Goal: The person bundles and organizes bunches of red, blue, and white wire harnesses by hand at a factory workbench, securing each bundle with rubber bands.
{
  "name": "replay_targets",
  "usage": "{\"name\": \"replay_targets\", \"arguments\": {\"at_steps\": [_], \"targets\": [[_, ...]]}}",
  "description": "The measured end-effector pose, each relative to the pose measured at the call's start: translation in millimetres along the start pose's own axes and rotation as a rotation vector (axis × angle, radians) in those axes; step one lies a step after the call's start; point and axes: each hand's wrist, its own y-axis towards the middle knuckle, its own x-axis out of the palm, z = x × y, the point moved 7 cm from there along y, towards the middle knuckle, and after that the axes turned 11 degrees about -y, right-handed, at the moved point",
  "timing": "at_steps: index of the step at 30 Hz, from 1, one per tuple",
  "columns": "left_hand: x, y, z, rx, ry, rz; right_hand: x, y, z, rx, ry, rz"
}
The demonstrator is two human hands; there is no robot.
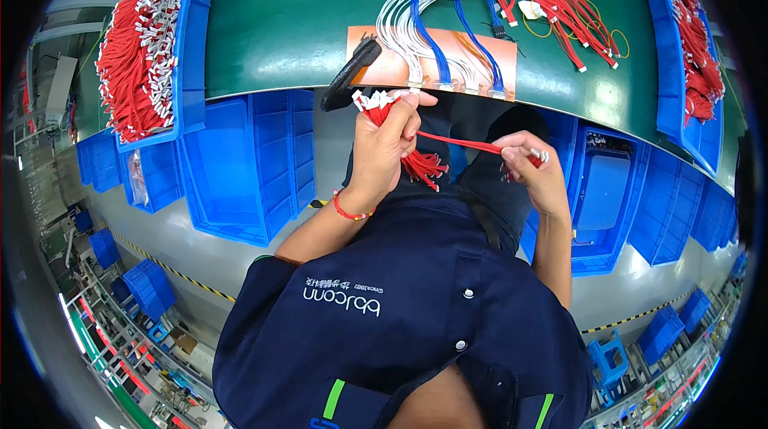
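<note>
Red cables (424, 167) with white plugs are gathered in a bundle in front of the person's body, just off the near edge of the green surface (296, 45). The left hand (380, 145) is closed firmly around them, plugs poking up past the thumb, loose ends hanging below. The right hand (534, 173) pinches a few red strands drawn out sideways from the bundle.

White lettering runs across the chest of the dark blue shirt (416, 301), upside down from here, one larger line with smaller ones beside it; a blue mark near the collar is cut off. Any print on the orange sheet (364, 61) is too small for me to read, and white and blue cables (432, 25) cover part of it.

The left fingers hide the middle of the bundle, so I can't count the strands; the right fingers partly cover their tips. Both elbows are bent, the left forearm slanting inward with a red bracelet (352, 211) at the wrist, the right one rising nearly upright, its fingers curled.
</note>
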Motion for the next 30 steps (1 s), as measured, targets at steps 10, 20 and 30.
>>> {"name": "replay_targets", "arguments": {"at_steps": [10,20,30], "targets": [[-1,2,1,0.122,0.016,0.056,-3,-1,-16,-0.355,0.853,-0.112],[-2,6,5,0.137,0.011,0.051,25,21,-44,-0.154,0.121,0.217],[-6,8,11,-0.079,0.035,-0.116,18,24,-52,-0.133,0.018,0.279]]}}
